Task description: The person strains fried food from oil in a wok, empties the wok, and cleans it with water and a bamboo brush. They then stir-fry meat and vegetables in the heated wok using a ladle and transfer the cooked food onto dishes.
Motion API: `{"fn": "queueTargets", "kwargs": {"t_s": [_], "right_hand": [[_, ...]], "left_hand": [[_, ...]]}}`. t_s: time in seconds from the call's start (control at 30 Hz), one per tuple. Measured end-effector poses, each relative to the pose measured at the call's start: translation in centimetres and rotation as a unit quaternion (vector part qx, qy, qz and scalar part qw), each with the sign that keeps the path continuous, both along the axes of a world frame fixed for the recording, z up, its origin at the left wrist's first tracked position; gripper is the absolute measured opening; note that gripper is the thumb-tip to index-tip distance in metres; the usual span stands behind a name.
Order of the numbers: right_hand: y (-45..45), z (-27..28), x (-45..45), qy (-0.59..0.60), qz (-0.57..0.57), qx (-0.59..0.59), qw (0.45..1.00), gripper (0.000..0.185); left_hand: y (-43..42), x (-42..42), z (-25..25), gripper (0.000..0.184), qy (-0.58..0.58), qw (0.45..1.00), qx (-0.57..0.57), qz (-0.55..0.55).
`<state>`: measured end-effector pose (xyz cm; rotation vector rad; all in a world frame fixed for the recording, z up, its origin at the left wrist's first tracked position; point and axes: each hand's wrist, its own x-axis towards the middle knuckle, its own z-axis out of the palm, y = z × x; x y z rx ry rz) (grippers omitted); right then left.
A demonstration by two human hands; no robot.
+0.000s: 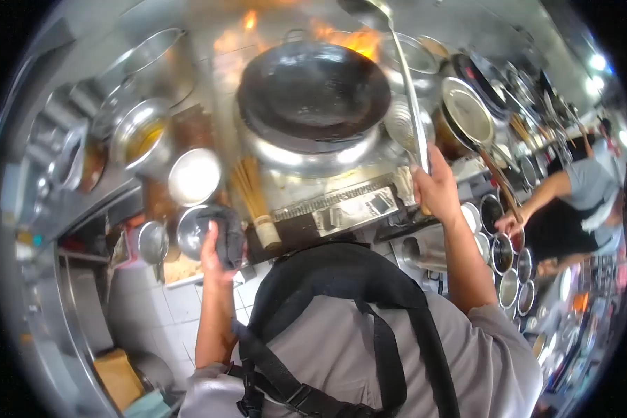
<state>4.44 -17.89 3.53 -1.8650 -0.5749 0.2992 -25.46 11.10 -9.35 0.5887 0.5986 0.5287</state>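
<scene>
At a steel stove (362,171), a person in a gray shirt (327,341) grips a long-handled ladle (411,90) in the right hand (439,187), its bowl at the top edge of view. The left hand (219,258) holds a dark folded cloth (228,240), beside 1 metal bowl (190,233). Between the 2 hands and farther out, a black wok (313,94) sits above a round burner ring (313,160), orange flames (361,43) behind its far rim. At right, a co-worker's hand (512,221) reaches near round containers (501,254).

Hands (437,187) well apart — right curled
</scene>
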Motion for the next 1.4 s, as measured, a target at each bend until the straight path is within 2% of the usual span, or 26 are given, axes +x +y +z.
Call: {"fn": "queueTargets", "kwargs": {"t_s": [0.03, 0.07, 0.1, 0.13, 0.2, 0.27, 0.3, 0.37, 0.43, 0.5, 0.57, 0.6, 0.63, 0.67, 0.7, 0.77, 0.9, 0.93, 0.97, 1.0, 1.03, 1.07, 1.13, 1.27, 1.37, 1.4], "right_hand": [[2.0, 0.8, -0.1, 0.024, 0.043, 0.016, 0.999, 0.042], [4.0, 1.2, 0.2, 0.060, 0.082, 0.053, 0.993, 0.043], [6.1, 1.9, -0.4, 0.099, 0.114, 0.091, 0.984, 0.044], [7.6, 2.0, -0.9, 0.105, 0.139, 0.099, 0.980, 0.044], [8.6, 2.2, -1.7, 0.109, 0.153, 0.102, 0.977, 0.045], [6.7, 1.2, -1.1, 0.092, 0.140, 0.104, 0.980, 0.045], [5.0, 0.6, -0.4, 0.099, 0.115, 0.102, 0.983, 0.047], [0.6, -1.2, 1.0, 0.090, 0.044, 0.061, 0.993, 0.050], [-4.4, -2.8, 1.7, 0.091, -0.016, 0.040, 0.995, 0.051], [-8.7, -5.6, 2.4, 0.116, -0.087, -0.052, 0.988, 0.049], [-12.3, -8.6, 2.4, 0.120, -0.125, -0.105, 0.979, 0.052], [-14.0, -10.8, 2.6, 0.033, -0.119, -0.171, 0.977, 0.054], [-15.8, -13.6, 3.1, -0.055, -0.110, -0.235, 0.964, 0.056], [-18.3, -19.2, 4.3, -0.240, -0.093, -0.245, 0.935, 0.059], [-17.8, -17.7, 3.2, -0.065, -0.112, -0.283, 0.950, 0.057], [-17.5, -17.4, 3.4, 0.208, -0.128, -0.144, 0.959, 0.049], [-20.5, -29.7, 7.2, 0.353, -0.115, -0.009, 0.928, 0.043], [-20.7, -33.6, 7.8, 0.168, -0.077, -0.184, 0.965, 0.043], [-20.7, -35.9, 8.4, -0.031, -0.035, -0.345, 0.938, 0.043], [-19.8, -35.8, 9.6, 0.131, -0.016, -0.263, 0.956, 0.042], [-19.4, -35.8, 9.5, 0.139, -0.008, -0.256, 0.957, 0.042], [-19.1, -35.7, 9.2, 0.051, 0.005, -0.310, 0.949, 0.041], [-19.3, -39.5, 10.2, -0.181, 0.139, -0.458, 0.859, 0.037], [-19.8, -42.6, 10.8, -0.202, 0.066, -0.443, 0.871, 0.036], [-19.3, -42.1, 12.0, -0.091, 0.246, -0.555, 0.789, 0.039], [-20.2, -40.4, 10.4, -0.088, 0.130, -0.463, 0.873, 0.039]], "left_hand": [[-0.1, -0.9, 0.3, 0.045, -0.055, 0.995, -0.054, -0.057], [-0.1, -1.4, -0.1, 0.049, -0.070, 0.994, -0.064, -0.057], [-1.5, -1.0, 1.1, 0.056, -0.001, 0.994, -0.086, 0.069], [-2.4, -1.4, 1.5, 0.058, -0.045, 0.992, -0.094, 0.069], [-3.1, -2.3, 1.9, 0.064, -0.135, 0.982, -0.126, 0.047], [-3.7, -3.6, -0.1, 0.064, -0.151, 0.982, -0.109, 0.035], [-4.0, -4.2, -1.2, 0.065, -0.165, 0.982, -0.091, 0.037], [-4.8, -4.7, -2.2, 0.067, -0.131, 0.973, -0.180, 0.065], [-4.9, -3.7, -3.1, 0.065, -0.139, 0.970, -0.198, 0.001], [-5.1, -1.3, -3.6, 0.063, -0.101, 0.977, -0.186, -0.039], [-6.0, 2.7, -1.6, 0.062, -0.058, 0.979, -0.186, -0.055], [-6.3, 5.0, -0.7, 0.060, -0.022, 0.982, -0.179, -0.055], [-6.2, 7.3, -1.3, 0.055, -0.056, 0.979, -0.181, -0.081], [-6.4, 10.2, -0.6, 0.052, -0.049, 0.977, -0.190, -0.084], [-6.8, 13.5, 0.2, 0.050, -0.042, 0.976, -0.199, -0.084], [-7.5, 20.4, 0.9, 0.048, -0.055, 0.988, -0.132, -0.049], [-8.1, 30.7, 1.6, 0.039, 0.011, 0.992, -0.125, 0.005], [-8.5, 32.2, 1.7, 0.038, 0.031, 0.994, -0.101, 0.038], [-9.1, 32.8, 2.0, 0.038, 0.037, 0.994, -0.093, 0.045], [-9.6, 33.1, 2.6, 0.035, 0.038, 0.991, -0.125, 0.038], [-10.1, 33.4, 2.9, 0.032, 0.039, 0.986, -0.158, 0.030], [-9.5, 33.7, 2.4, 0.032, 0.047, 0.987, -0.150, 0.036], [-6.7, 33.7, 1.0, 0.032, 0.091, 0.959, -0.269, -0.006], [-5.3, 32.2, -1.6, 0.023, 0.091, 0.978, -0.186, -0.030], [-4.6, 31.4, -2.2, 0.016, 0.040, 0.986, -0.140, -0.081], [-4.7, 30.5, -2.2, 0.015, 0.034, 0.986, -0.137, -0.089]]}}
